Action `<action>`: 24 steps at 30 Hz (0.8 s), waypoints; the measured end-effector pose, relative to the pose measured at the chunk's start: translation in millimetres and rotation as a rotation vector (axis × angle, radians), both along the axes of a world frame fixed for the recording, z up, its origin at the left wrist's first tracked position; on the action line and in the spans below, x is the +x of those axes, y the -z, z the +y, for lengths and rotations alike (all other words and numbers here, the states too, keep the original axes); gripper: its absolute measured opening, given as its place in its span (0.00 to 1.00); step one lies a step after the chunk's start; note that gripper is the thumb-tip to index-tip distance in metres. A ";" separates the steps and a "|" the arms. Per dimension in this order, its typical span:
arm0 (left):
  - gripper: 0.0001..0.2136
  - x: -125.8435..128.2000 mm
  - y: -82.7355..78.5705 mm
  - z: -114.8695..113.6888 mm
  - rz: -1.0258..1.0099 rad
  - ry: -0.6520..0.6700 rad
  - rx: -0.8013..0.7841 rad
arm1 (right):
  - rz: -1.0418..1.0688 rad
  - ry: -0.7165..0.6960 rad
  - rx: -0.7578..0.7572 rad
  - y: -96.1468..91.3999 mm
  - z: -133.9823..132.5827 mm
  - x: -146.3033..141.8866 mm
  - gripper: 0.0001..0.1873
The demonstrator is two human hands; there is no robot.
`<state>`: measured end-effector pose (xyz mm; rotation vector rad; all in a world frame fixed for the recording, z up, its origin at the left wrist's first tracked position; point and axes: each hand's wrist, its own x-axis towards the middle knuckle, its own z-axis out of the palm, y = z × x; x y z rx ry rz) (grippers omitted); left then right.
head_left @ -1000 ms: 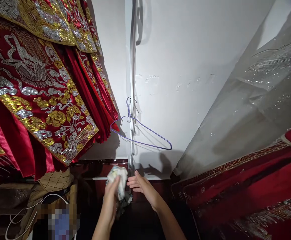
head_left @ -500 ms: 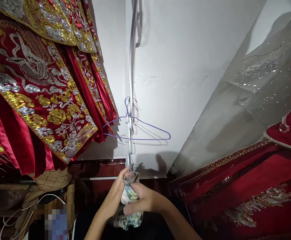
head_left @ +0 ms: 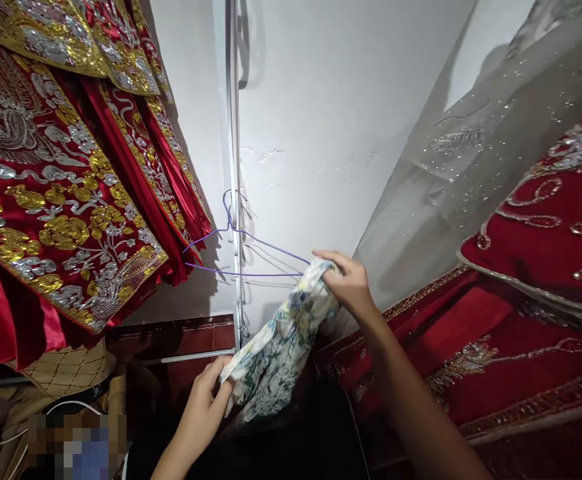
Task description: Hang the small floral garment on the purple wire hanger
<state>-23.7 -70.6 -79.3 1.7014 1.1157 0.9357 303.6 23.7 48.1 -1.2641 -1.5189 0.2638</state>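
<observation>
A floral garment (head_left: 281, 340) in white, blue, green and yellow is stretched between my two hands. My left hand (head_left: 205, 393), low in the view, pinches its lower left edge. Higher up, my right hand (head_left: 348, 280) is closed on the other end of the cloth, close to the right tip of a purple wire hanger (head_left: 265, 247). That tip is hidden behind the cloth and hand, so I cannot tell whether the cloth is over it. The hanger hangs by its hook at a white upright pole (head_left: 232, 120).
Red garments with gold and silver embroidery (head_left: 65, 227) hang at the left. Red beaded garments (head_left: 545, 247) and a sparkly sheer cover (head_left: 471, 140) fill the right side. A white wall (head_left: 311, 100) stands behind the hanger. A white cable (head_left: 71, 404) loops at lower left.
The floral garment was bunched between both hands low in view; now it is spread out. My right hand has moved up and right to the hanger's end, my left hand down and left.
</observation>
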 end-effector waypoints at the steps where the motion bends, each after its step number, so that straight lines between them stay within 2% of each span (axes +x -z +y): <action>1: 0.13 5.2 -8.7 -1.5 -0.036 -0.029 0.035 | 0.036 -0.032 0.015 -3.4 15.2 5.6 0.20; 3: 0.12 13.4 -26.1 -2.9 -0.116 -0.077 0.072 | 0.141 -0.175 -0.101 -9.2 44.8 8.1 0.18; 5: 0.11 16.7 -41.2 -3.2 -0.240 -0.127 0.032 | 0.264 -0.386 -0.349 -14.5 68.5 -1.7 0.20; 7: 0.12 13.7 -52.6 -4.0 -0.399 -0.174 -0.074 | 0.325 -0.607 -0.590 -19.8 83.6 -20.1 0.22; 8: 0.13 9.5 -56.4 -4.9 -0.464 -0.184 -0.133 | 0.321 -0.698 -0.663 -22.4 88.0 -30.1 0.22; 10: 0.14 -4.6 -59.7 -7.0 -0.501 -0.190 -0.197 | 0.289 -0.800 -0.701 -27.2 92.1 -46.7 0.23; 12: 0.11 -25.1 -55.9 -6.8 -0.382 -0.199 -0.151 | 0.259 -0.809 -0.686 -31.7 92.7 -54.0 0.25; 14: 0.08 -49.1 -45.9 -1.0 -0.158 -0.204 -0.043 | 0.213 -0.761 -0.691 -36.9 92.1 -50.8 0.26; 17: 0.09 -81.9 -28.3 20.9 0.213 -0.224 0.120 | 0.089 -0.675 -0.660 -47.9 91.6 -35.2 0.24; 19: 0.10 -96.8 -23.6 42.5 0.391 -0.266 0.219 | -0.007 -0.677 -0.607 -57.2 92.1 -25.6 0.23; 21: 0.09 -105.7 -28.7 66.6 0.493 -0.305 0.299 | -0.082 -0.708 -0.556 -66.5 93.5 -20.6 0.21; 24: 0.09 -111.0 -48.4 102.0 0.483 -0.371 0.363 | -0.109 -0.713 -0.514 -77.1 96.4 -20.0 0.18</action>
